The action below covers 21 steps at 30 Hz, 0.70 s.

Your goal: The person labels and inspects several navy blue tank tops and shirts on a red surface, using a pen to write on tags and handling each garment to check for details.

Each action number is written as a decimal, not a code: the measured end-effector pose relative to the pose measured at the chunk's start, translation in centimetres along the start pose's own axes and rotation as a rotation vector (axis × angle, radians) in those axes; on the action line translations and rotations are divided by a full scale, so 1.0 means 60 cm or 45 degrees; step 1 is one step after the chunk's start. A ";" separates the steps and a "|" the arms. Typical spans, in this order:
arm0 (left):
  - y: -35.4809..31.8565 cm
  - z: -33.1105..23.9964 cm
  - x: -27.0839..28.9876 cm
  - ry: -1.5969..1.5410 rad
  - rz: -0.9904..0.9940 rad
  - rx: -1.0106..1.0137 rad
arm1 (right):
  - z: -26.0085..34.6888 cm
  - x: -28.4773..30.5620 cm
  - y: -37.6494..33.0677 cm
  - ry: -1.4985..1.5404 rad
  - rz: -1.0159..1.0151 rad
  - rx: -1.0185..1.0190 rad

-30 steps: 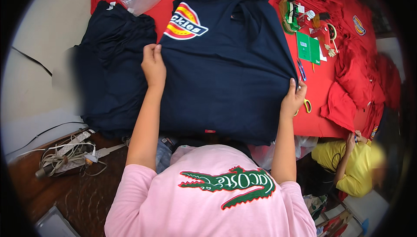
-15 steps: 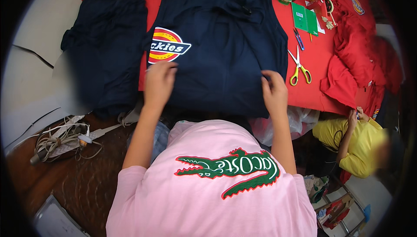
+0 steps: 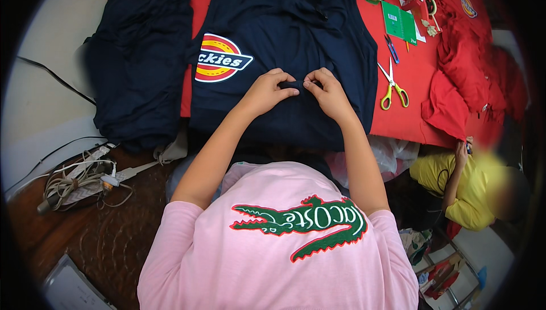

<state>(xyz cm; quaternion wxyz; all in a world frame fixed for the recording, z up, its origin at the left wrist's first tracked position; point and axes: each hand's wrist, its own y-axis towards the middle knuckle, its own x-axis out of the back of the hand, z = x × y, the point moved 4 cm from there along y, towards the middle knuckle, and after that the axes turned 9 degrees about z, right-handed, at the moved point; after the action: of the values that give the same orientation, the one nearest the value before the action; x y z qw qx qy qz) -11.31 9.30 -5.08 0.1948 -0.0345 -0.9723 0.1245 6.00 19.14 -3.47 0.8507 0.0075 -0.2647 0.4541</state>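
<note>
A navy shirt (image 3: 267, 37) with no sleeves showing lies spread in front of me, with a red, yellow and white oval patch (image 3: 220, 59) on its left side. Over the lower middle of the shirt my two hands are close together, fingertips almost meeting. My left hand (image 3: 273, 90) has its thumb and fingers bent toward each other. My right hand (image 3: 329, 92) is closed in a pinch. Whatever lies between the fingertips is too small to make out, perhaps a bit of the cloth.
A red cloth (image 3: 404, 117) covers the table. Yellow-handled scissors (image 3: 392, 88), blue thread snips (image 3: 392, 50) and a green notebook (image 3: 399, 23) lie to the right. Dark folded clothing (image 3: 142, 65) is at left. Cables (image 3: 82, 179) lie at lower left; a person in yellow (image 3: 455, 182) works at right.
Both hands have moved inward from the shirt's sides to its lower middle and now nearly touch. The shirt and tools stay about where they were.
</note>
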 end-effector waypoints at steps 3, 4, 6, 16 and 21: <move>-0.014 -0.008 0.005 -0.181 -0.058 -0.026 | 0.006 -0.002 -0.009 0.164 -0.055 0.034; -0.016 -0.008 0.007 -0.209 -0.076 -0.041 | 0.012 0.000 -0.011 0.211 -0.056 0.002; -0.021 -0.008 0.010 -0.268 -0.123 -0.085 | 0.021 -0.001 -0.013 0.326 -0.042 -0.057; -0.022 -0.046 0.027 -0.022 -0.147 -0.174 | -0.003 0.046 -0.017 0.168 -0.184 0.070; -0.018 -0.050 0.031 0.050 -0.210 -0.034 | -0.140 0.230 -0.035 -0.293 -0.994 -0.146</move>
<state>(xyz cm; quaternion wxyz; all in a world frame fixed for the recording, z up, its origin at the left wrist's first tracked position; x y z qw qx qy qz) -11.89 9.14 -1.41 0.2231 0.0405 -0.9694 0.0944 17.54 30.65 -3.89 0.9230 0.1106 -0.3603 0.0777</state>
